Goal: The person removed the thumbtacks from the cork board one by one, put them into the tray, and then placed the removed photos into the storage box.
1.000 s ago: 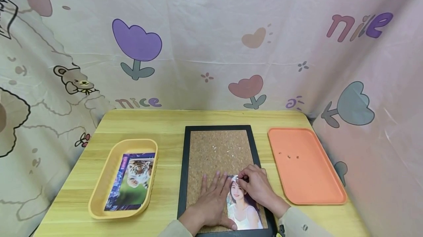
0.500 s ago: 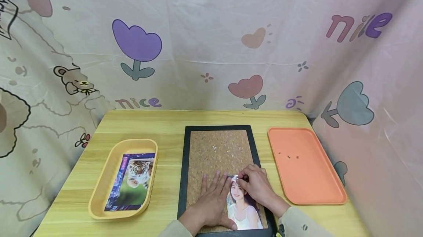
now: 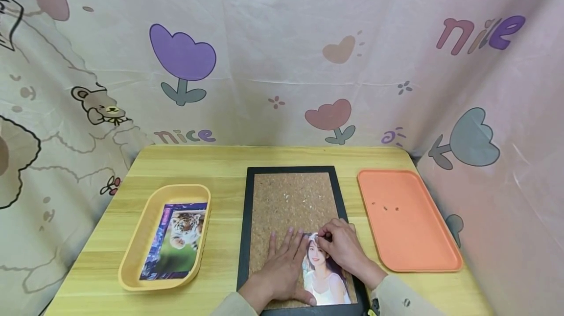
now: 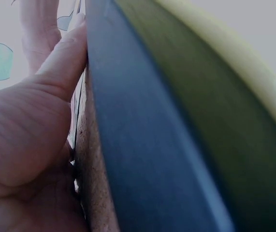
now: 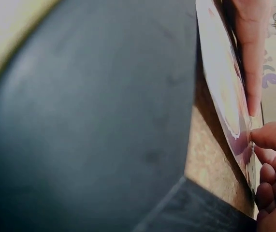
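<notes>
A photo of a person in a white top lies on the cork board, near the board's lower right corner. My left hand rests on the cork and the photo's left edge, with fingers spread and straight. At the photo's top edge, my right hand has thumb and forefinger together, pinching what looks like a tiny thumbtack that the fingertips mostly hide. From the right wrist view, that right hand meets the photo at its edge, and part of the photo stands slightly off the cork.
A yellow basket at left holds pictures, a tiger picture on top. On the orange tray at right lie several tiny tacks. The board's black frame surrounds the cork. A patterned curtain hangs behind the wooden table.
</notes>
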A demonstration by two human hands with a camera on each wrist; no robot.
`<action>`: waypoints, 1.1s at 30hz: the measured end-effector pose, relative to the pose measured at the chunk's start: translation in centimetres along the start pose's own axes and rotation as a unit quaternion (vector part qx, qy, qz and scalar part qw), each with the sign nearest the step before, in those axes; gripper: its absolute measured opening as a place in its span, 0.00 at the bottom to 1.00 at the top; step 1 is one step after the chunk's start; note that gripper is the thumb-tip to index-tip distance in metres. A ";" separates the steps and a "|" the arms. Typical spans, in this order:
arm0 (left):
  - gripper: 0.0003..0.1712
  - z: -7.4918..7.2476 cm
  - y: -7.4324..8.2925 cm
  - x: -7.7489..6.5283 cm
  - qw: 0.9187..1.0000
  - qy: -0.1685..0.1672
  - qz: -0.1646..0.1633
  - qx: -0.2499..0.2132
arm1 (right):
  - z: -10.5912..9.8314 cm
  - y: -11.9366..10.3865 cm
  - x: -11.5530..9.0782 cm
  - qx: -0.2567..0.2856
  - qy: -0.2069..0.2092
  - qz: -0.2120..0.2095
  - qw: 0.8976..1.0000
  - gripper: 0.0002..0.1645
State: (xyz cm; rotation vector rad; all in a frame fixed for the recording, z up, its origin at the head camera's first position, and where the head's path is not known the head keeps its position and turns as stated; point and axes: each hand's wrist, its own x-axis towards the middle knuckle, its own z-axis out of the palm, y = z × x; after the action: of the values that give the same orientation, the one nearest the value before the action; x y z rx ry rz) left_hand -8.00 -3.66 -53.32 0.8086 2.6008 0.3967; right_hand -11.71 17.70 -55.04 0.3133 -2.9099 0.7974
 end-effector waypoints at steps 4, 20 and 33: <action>0.82 0.1 0.0 0.0 1.000 0.001 0.001 0.002 | 0.0 0.0 0.0 -0.002 -0.002 0.002 1.000 0.11; 0.82 -0.2 0.1 0.0 1.000 0.001 0.000 0.010 | -0.2 0.0 0.2 0.001 -0.007 -0.018 1.000 0.09; 0.82 -0.1 0.1 0.0 1.000 0.004 0.003 0.010 | -0.5 0.1 0.3 0.001 -0.031 -0.023 0.999 0.07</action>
State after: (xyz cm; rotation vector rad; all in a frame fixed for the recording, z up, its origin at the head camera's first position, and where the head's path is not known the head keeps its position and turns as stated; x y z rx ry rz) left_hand -8.06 -3.61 -53.20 0.8237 2.6134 0.3770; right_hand -12.00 17.98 -54.61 0.4102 -2.9480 0.7983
